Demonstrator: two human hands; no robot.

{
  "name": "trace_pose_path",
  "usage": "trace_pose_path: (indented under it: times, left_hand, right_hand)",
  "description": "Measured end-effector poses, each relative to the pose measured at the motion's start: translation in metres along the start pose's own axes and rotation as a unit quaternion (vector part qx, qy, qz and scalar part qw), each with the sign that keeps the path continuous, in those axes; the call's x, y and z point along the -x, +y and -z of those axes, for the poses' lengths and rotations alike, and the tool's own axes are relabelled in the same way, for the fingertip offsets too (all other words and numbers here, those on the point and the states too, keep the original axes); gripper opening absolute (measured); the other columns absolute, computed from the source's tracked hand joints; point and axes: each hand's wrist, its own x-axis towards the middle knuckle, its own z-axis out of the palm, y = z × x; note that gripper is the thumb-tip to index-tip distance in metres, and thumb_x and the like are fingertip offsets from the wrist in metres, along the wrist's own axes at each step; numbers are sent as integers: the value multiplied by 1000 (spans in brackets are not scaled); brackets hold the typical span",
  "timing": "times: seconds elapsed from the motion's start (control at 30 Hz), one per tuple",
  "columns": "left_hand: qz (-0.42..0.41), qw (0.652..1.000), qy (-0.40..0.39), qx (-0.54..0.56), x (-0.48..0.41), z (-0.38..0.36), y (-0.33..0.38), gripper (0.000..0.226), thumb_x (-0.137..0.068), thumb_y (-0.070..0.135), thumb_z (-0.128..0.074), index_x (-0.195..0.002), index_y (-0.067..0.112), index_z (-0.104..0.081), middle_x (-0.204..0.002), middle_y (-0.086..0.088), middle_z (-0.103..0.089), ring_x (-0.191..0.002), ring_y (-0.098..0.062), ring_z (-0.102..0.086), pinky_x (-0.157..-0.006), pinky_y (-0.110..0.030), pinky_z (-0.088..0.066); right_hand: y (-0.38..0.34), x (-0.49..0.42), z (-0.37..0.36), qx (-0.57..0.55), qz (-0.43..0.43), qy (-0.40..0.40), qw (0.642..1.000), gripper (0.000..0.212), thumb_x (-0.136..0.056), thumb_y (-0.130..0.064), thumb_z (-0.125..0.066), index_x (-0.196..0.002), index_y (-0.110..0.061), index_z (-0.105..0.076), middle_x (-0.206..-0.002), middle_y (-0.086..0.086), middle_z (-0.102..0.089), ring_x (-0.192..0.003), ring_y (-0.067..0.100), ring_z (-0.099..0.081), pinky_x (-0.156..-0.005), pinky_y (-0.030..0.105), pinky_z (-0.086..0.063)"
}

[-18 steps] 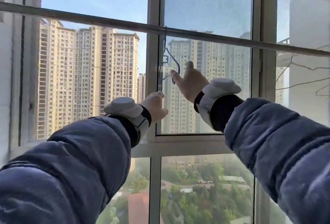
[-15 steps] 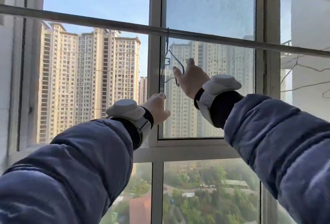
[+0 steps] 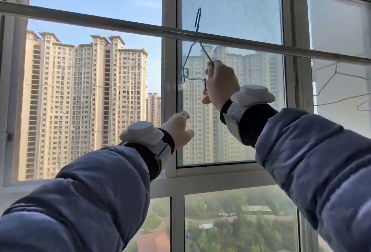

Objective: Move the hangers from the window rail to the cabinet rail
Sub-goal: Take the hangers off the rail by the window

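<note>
A thin blue wire hanger [image 3: 197, 30] is seen nearly edge-on in front of the window. Its hook now stands above the grey window rail [image 3: 120, 25], lifted clear of the bar. My right hand [image 3: 219, 83] is closed around the hanger's right shoulder and lower bar. My left hand [image 3: 177, 129] hovers lower and to the left, fingers loosely curled, holding nothing and not touching the hanger. The cabinet rail is out of view.
More thin wire hangers [image 3: 341, 83] hang at the far right, partly cut off by the frame edge. The white window frame post [image 3: 169, 71] stands right behind the hands. Both sleeves fill the lower view.
My right hand has closed on the hanger and raised it, so the hook has come up off the rail. The left hand stayed low, nearly unmoved.
</note>
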Motion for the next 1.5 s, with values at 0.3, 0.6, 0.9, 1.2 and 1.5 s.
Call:
trace_pose_path:
  times: [0.3, 0.6, 0.9, 1.2, 1.5]
  left_hand:
    - [-16, 999, -22, 33, -5, -30, 6, 55, -92, 24, -48, -143, 9, -35, -141, -10, -47, -120, -24, -54, -101, -39, -47]
    - [-58, 991, -63, 104, -10, -84, 51, 51, -94, 10, -40, -144, 9, -30, -142, -13, -45, -116, -27, -55, -90, -31, -45]
    - [-161, 964, -80, 196, -18, -135, 106, 70, -94, -2, -34, -153, 18, -3, -137, -14, -50, -111, -29, -58, -84, -29, -43]
    - [-7, 837, -158, 523, -33, -182, 138, 29, -101, 19, -29, -119, 6, -46, -112, -24, -64, -81, -23, -56, -63, -21, -43]
    - [19, 827, -179, 533, -60, -227, 217, 41, -97, 27, -34, -61, 12, -46, -65, -8, -51, -63, -21, -50, -63, -28, -41]
  right_hand:
    - [32, 20, 14, 33, -37, -13, 999, 33, -99, -18, -29, -116, 0, -51, -101, 29, -67, -89, 44, -67, -79, 56, -56]
    - [108, 61, 60, 147, -98, -28, 984, 41, -102, -28, -24, -106, 2, -51, -87, 28, -68, -71, 44, -70, -66, 54, -58]
    - [144, 96, 88, 160, -239, -206, 935, 46, -103, -26, -24, -106, 10, -54, -65, 26, -59, -43, 30, -59, -51, 40, -55]
    - [176, 119, 100, 192, -253, -218, 923, 29, -103, -26, -24, -89, -7, -41, -53, 13, -57, -24, 15, -54, -30, 18, -42]
    - [220, 117, 155, 205, -225, -236, 923, 34, -102, -27, -25, -106, -5, -50, -75, 29, -67, -61, 45, -70, -59, 51, -60]
